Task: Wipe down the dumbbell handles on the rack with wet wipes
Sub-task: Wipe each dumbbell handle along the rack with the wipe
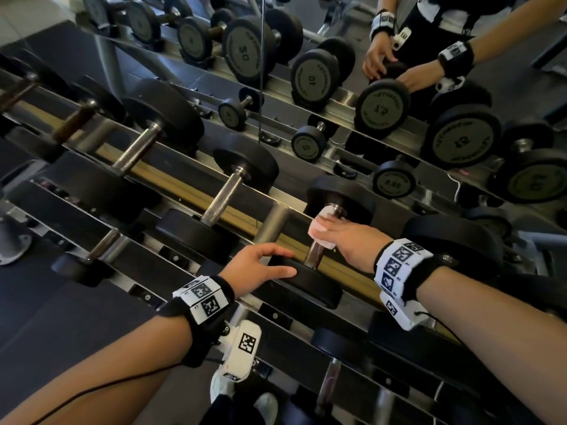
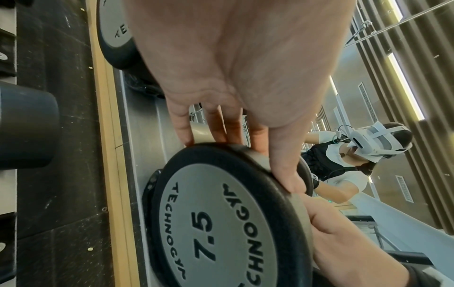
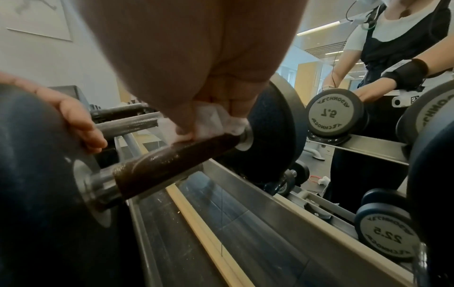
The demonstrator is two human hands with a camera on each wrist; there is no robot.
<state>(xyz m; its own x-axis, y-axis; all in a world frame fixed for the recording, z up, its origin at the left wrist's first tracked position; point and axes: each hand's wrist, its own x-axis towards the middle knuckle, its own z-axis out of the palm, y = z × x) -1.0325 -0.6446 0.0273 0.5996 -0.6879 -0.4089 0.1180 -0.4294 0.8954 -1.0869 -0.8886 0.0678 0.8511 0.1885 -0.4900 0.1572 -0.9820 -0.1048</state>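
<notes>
A 7.5 dumbbell with a dark brown handle [image 1: 316, 256] lies on the rack's top tier [image 1: 285, 216]. My left hand [image 1: 260, 268] grips the rim of its near head [image 1: 306, 286], fingers curled over the edge [image 2: 221, 132] of that head [image 2: 221, 223]. My right hand [image 1: 343, 237] holds a white wet wipe [image 1: 319, 231] wrapped round the handle just below the far head [image 1: 352, 194]. From the right wrist, the wipe [image 3: 211, 120] sits pinched on the handle [image 3: 172, 161] under my right hand [image 3: 209, 116], close to the far head [image 3: 270, 136].
More dumbbells with steel handles [image 1: 227, 194] [image 1: 138, 151] lie to the left on the same tier, and a bigger one [image 1: 454, 240] to the right. A lower tier [image 1: 331, 375] holds others. A mirror [image 1: 383, 96] behind the rack reflects the weights and my arms.
</notes>
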